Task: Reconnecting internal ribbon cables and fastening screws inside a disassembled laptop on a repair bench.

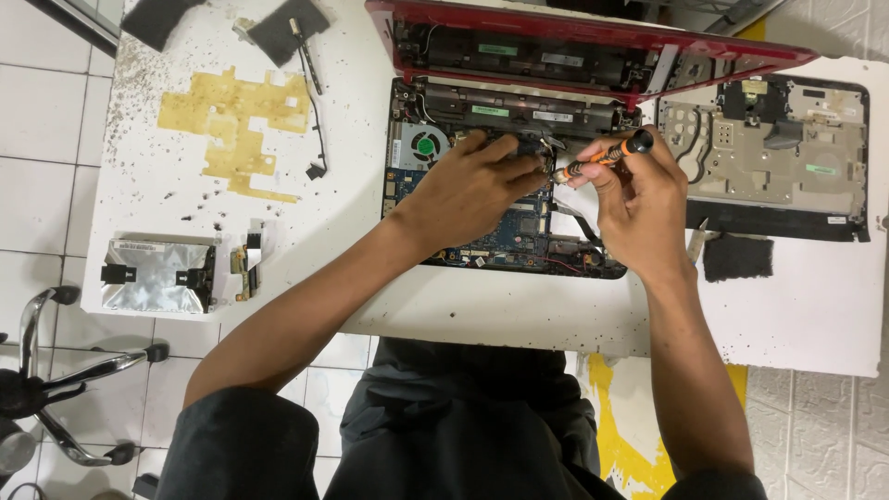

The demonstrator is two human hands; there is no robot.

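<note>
An opened red laptop (593,51) lies on the white table (352,185), its blue circuit board (519,231) and round fan (424,145) exposed. My left hand (472,190) rests flat on the board, fingertips pressed near the hinge area. My right hand (639,199) grips an orange and black screwdriver (602,156), its tip pointing down-left at the board just beside my left fingertips. What the tip touches is hidden by my fingers.
The removed laptop cover (773,148) lies upside down at the right, with a black pad (738,257) below it. A silver hard drive (157,275) and small connector sit at the left edge. A loose cable (315,111) and dark pads lie at the back. A chair base (65,380) stands on the tiled floor.
</note>
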